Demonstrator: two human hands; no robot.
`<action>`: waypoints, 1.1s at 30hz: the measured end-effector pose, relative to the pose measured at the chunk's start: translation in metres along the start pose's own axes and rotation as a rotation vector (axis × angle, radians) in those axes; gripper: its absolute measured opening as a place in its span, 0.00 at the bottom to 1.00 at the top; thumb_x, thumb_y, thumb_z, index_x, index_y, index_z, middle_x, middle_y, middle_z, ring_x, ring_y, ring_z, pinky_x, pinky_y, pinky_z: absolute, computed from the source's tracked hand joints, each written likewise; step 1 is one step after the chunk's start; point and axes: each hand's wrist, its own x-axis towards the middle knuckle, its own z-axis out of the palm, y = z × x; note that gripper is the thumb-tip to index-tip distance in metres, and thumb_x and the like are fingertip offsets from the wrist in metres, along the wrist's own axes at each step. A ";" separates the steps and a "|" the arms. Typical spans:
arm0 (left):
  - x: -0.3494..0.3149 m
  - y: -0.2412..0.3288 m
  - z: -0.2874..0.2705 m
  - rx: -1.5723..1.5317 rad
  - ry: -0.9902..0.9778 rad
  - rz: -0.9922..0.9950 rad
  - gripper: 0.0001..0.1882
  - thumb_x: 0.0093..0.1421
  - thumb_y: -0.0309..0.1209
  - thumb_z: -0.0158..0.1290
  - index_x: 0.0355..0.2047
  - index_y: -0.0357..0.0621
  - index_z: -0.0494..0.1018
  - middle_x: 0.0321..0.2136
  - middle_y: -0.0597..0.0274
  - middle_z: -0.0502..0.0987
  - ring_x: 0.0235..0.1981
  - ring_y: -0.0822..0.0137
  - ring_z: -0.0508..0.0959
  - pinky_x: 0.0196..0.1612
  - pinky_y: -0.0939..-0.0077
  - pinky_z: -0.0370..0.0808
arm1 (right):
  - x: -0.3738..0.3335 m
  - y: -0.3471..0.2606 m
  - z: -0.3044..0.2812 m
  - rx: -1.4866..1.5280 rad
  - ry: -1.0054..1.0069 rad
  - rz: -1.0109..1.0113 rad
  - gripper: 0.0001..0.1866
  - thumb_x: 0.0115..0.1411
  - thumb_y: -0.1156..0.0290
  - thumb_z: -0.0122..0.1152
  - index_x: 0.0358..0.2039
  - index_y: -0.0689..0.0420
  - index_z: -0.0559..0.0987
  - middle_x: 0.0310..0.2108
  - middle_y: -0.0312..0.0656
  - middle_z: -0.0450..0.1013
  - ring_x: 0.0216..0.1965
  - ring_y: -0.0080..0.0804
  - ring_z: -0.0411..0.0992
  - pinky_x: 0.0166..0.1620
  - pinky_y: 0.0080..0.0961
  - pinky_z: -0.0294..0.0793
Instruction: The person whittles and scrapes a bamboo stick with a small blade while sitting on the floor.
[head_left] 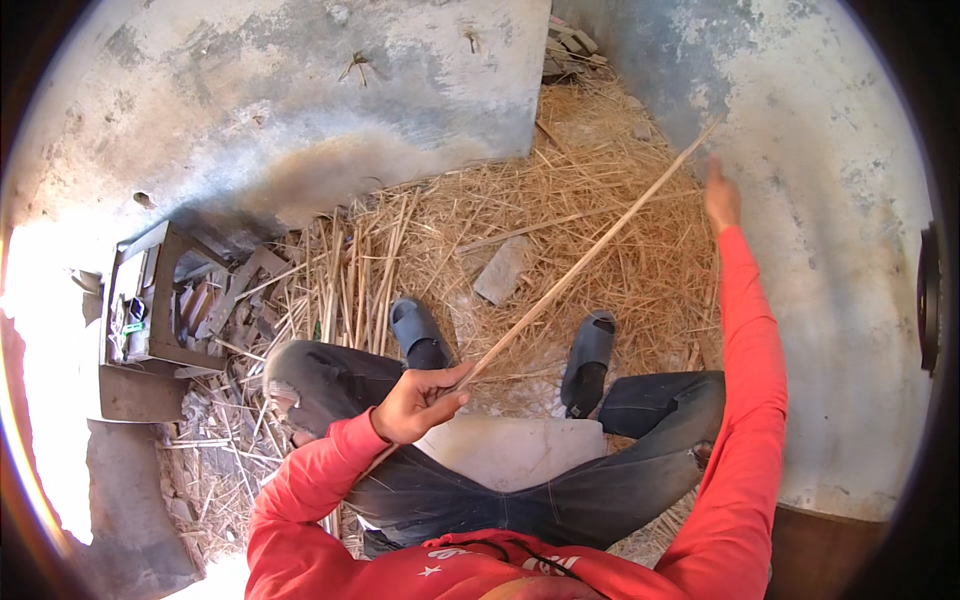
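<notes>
A long, thin pale strip of split cane or bamboo (580, 268) slants from my lap up to the far right. My left hand (420, 403) is closed around its near end, above my left thigh, and a short piece runs back past the wrist. My right hand (721, 196) is stretched far out beside the right wall, with one finger extended. It is close to the strip's far tip but seems apart from it; the other fingers are partly hidden. Between my knees lies a pale, smooth slab or pad (515, 450).
Straw and shavings (600, 190) cover the floor ahead, around a flat grey brick (503, 270). Several long stalks (365, 270) lie left of my slippered feet. A wooden box-like stand (135, 300) holds small items at the left. Plastered walls (820, 260) rise at the right and ahead.
</notes>
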 end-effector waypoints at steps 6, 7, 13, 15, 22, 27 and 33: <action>0.019 0.018 0.010 -0.261 -0.047 -0.100 0.25 0.72 0.28 0.47 0.67 0.33 0.62 0.15 0.76 0.58 0.13 0.82 0.56 0.18 0.81 0.53 | -0.061 -0.040 -0.012 0.455 -0.188 0.015 0.40 0.67 0.29 0.42 0.32 0.57 0.82 0.10 0.29 0.55 0.12 0.17 0.53 0.17 0.24 0.50; 0.022 0.020 0.012 -0.304 -0.070 -0.099 0.25 0.73 0.29 0.47 0.67 0.32 0.61 0.15 0.76 0.59 0.13 0.82 0.56 0.18 0.81 0.53 | -0.079 -0.068 -0.019 0.528 -0.259 0.010 0.39 0.66 0.30 0.44 0.35 0.58 0.82 0.10 0.27 0.54 0.11 0.16 0.52 0.17 0.21 0.48; 0.037 0.033 0.017 -0.326 -0.252 -0.143 0.22 0.77 0.34 0.39 0.66 0.38 0.59 0.15 0.72 0.63 0.11 0.79 0.61 0.17 0.84 0.59 | -0.136 -0.137 -0.001 0.893 -0.621 -0.012 0.23 0.68 0.46 0.59 0.33 0.56 0.76 0.13 0.23 0.53 0.11 0.13 0.51 0.16 0.19 0.47; 0.043 0.033 0.019 -0.247 -0.302 -0.079 0.21 0.77 0.36 0.35 0.65 0.40 0.59 0.17 0.68 0.67 0.12 0.76 0.65 0.17 0.84 0.63 | -0.141 -0.145 0.003 0.977 -0.622 0.003 0.21 0.68 0.50 0.60 0.31 0.56 0.75 0.13 0.24 0.54 0.11 0.13 0.52 0.16 0.19 0.47; 0.061 0.039 0.032 -0.200 -0.170 -0.029 0.22 0.78 0.37 0.34 0.64 0.37 0.60 0.18 0.70 0.66 0.13 0.79 0.64 0.18 0.85 0.61 | -0.159 -0.160 -0.002 1.071 -0.681 0.049 0.19 0.69 0.54 0.61 0.30 0.56 0.74 0.14 0.25 0.56 0.12 0.13 0.52 0.17 0.18 0.49; 0.065 0.035 0.039 -0.182 -0.059 -0.015 0.22 0.78 0.36 0.37 0.65 0.35 0.61 0.17 0.74 0.63 0.13 0.82 0.61 0.18 0.85 0.58 | -0.169 -0.158 0.000 0.791 -0.618 -0.154 0.29 0.68 0.40 0.53 0.31 0.57 0.78 0.13 0.28 0.57 0.12 0.18 0.55 0.18 0.25 0.55; 0.074 0.043 0.032 -0.134 0.190 0.060 0.19 0.76 0.30 0.43 0.63 0.34 0.65 0.15 0.77 0.58 0.13 0.83 0.57 0.17 0.84 0.54 | -0.228 -0.172 -0.015 0.146 -0.789 -0.534 0.40 0.68 0.33 0.41 0.32 0.61 0.85 0.13 0.50 0.71 0.20 0.47 0.77 0.27 0.46 0.74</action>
